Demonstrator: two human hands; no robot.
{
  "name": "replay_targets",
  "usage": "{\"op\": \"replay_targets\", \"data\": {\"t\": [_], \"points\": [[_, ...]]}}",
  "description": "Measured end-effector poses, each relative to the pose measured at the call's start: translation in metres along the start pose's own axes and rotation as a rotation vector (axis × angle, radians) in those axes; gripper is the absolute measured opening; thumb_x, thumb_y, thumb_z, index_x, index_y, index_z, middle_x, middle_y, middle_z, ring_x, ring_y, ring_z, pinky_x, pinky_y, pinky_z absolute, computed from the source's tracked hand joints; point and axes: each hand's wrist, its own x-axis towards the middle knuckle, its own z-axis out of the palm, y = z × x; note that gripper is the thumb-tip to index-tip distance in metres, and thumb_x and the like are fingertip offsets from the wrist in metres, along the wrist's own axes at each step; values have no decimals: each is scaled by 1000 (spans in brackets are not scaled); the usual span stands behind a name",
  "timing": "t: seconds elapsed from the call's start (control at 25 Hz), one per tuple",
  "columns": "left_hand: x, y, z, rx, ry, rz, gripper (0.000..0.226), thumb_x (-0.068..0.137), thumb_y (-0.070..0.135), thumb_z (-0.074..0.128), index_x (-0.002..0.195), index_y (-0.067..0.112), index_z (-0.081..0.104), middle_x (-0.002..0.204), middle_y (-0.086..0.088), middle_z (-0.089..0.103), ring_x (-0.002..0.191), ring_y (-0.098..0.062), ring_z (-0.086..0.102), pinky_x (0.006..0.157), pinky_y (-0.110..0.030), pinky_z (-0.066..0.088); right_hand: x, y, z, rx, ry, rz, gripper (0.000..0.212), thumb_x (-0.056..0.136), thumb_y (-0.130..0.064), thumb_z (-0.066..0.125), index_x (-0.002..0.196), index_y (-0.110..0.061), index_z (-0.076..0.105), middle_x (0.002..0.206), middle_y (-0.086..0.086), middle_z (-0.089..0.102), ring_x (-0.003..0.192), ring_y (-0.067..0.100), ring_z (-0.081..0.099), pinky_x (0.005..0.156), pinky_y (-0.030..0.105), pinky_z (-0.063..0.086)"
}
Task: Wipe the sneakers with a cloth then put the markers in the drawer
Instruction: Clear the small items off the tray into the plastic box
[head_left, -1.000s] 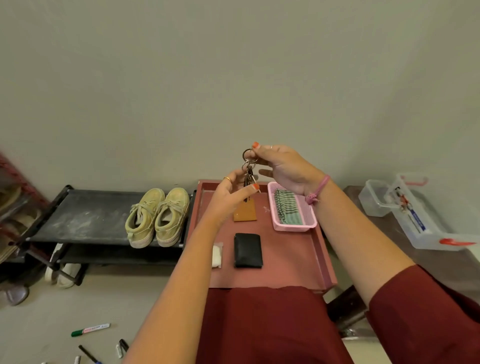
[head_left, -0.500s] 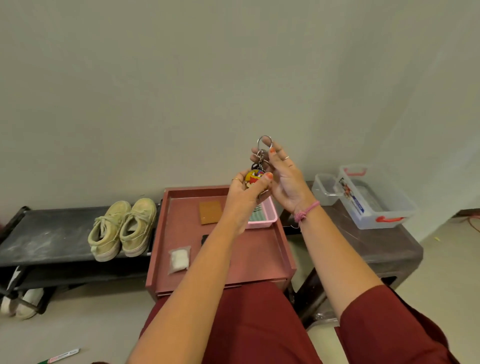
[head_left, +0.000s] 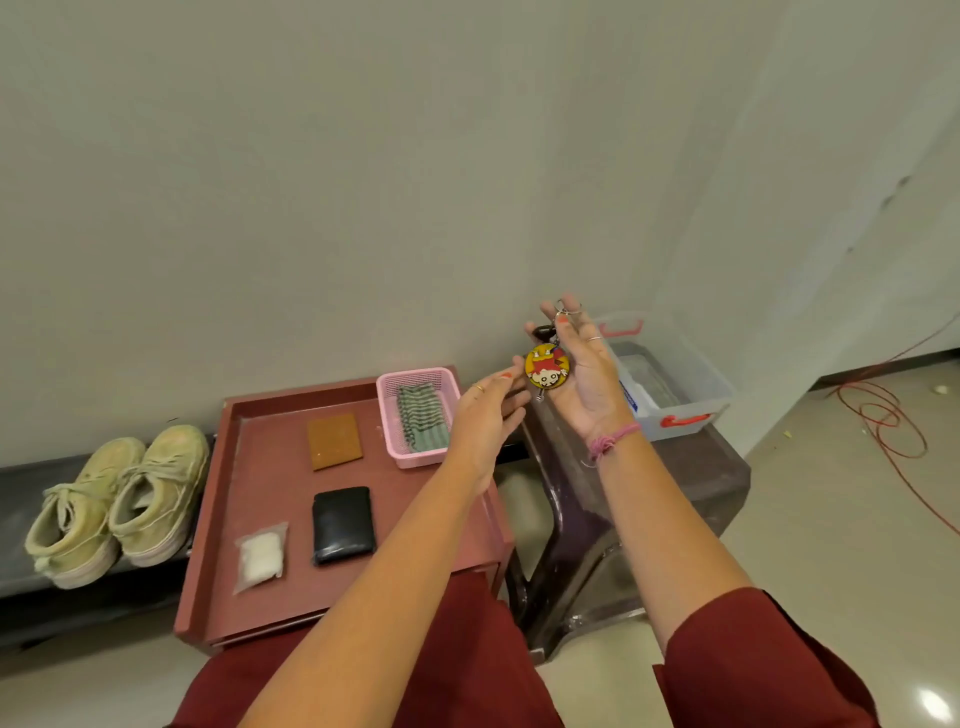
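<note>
A pair of dirty pale green sneakers (head_left: 119, 499) stands on a black low shelf (head_left: 21, 488) at the left. A green striped cloth (head_left: 422, 415) lies folded in a pink basket (head_left: 387, 410) on the red tray top (head_left: 270, 478). My right hand (head_left: 584, 379) is raised with its palm to the left and pinches the ring of a keychain (head_left: 546, 368), whose round yellow charm hangs against the palm. My left hand (head_left: 485, 415) hovers just left of the charm with relaxed fingers and holds nothing. No markers are in view.
On the red tray lie a brown card holder (head_left: 334, 441), a black wallet (head_left: 343, 525) and a small bag of white stuff (head_left: 260, 556). A clear plastic box (head_left: 691, 384) with red handles sits on a dark stool (head_left: 727, 478). A red cable (head_left: 893, 426) loops on the floor.
Both hands have moved right, over the gap between tray and stool. My left hand has let go of the charm, which now hangs in my right hand. The floor markers have left the view.
</note>
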Motion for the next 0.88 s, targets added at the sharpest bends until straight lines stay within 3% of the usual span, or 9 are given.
{"op": "replay_targets", "data": {"t": [0.24, 0.4, 0.48, 0.68, 0.8, 0.88], "points": [[55, -47, 17, 333, 63, -61, 19, 98, 16, 50, 111, 20, 63, 107, 1, 65, 98, -10, 63, 98, -30, 49, 43, -42, -62, -77, 144, 24, 24, 95, -11, 53, 114, -25, 54, 119, 0, 60, 91, 18, 64, 70, 41, 55], [99, -73, 25, 694, 9, 8, 31, 96, 15, 51, 127, 16, 57, 126, -1, 58, 110, -12, 56, 101, -28, 43, 80, -52, -90, -147, 217, 2, 25, 92, -9, 58, 113, -21, 53, 107, 4, 60, 76, 16, 65, 67, 33, 54], [125, -82, 30, 859, -33, 55, 39, 95, 15, 53, 134, 14, 51, 134, -3, 52, 117, -15, 54, 100, -25, 39, 99, -50, -104, -260, 245, 0, 25, 92, -6, 57, 114, -19, 54, 100, 6, 59, 76, 17, 65, 74, 32, 54], [183, -97, 40, 1058, -129, 164, 51, 97, 19, 54, 146, 20, 39, 146, -2, 36, 129, -18, 46, 105, -26, 37, 138, -35, -129, -622, 244, 63, 34, 94, -14, 57, 127, -19, 56, 97, 4, 63, 95, 20, 64, 91, 38, 52], [204, -106, 40, 1132, -140, 206, 51, 97, 25, 56, 145, 22, 40, 148, -1, 36, 131, -18, 45, 106, -29, 38, 150, -30, -133, -872, 225, 49, 37, 96, -19, 53, 133, -20, 53, 115, -11, 59, 106, 3, 56, 98, 24, 45], [212, -111, 37, 1139, -143, 223, 50, 95, 31, 58, 143, 24, 43, 148, 0, 37, 132, -16, 44, 106, -29, 38, 157, -26, -139, -998, 188, 42, 37, 96, -21, 54, 133, -18, 54, 126, -14, 53, 121, 5, 49, 105, 27, 40]]}}
